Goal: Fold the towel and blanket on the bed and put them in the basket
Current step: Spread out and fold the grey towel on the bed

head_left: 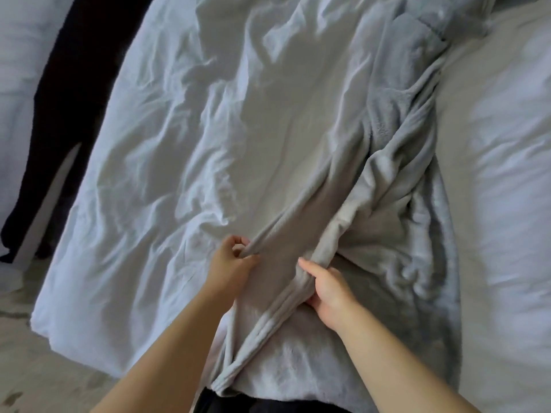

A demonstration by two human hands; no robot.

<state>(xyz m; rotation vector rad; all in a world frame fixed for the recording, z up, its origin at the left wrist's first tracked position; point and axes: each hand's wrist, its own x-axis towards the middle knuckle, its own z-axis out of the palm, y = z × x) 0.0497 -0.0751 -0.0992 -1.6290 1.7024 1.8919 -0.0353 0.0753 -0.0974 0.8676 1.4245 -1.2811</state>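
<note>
A grey fleece blanket (396, 180) lies rumpled in a long strip down the right half of the bed, from the far top to the near edge. My left hand (232, 257) pinches a bunched edge of the blanket near the bed's middle front. My right hand (325, 287) grips a thick gathered fold of the same blanket just to the right. A stretched band of fleece runs between the two hands. No towel and no basket show in view.
The bed (167, 138) is covered by a wrinkled white sheet. A dark gap (59, 108) runs along its left side next to another white surface. Pale floor (38, 368) lies at the lower left.
</note>
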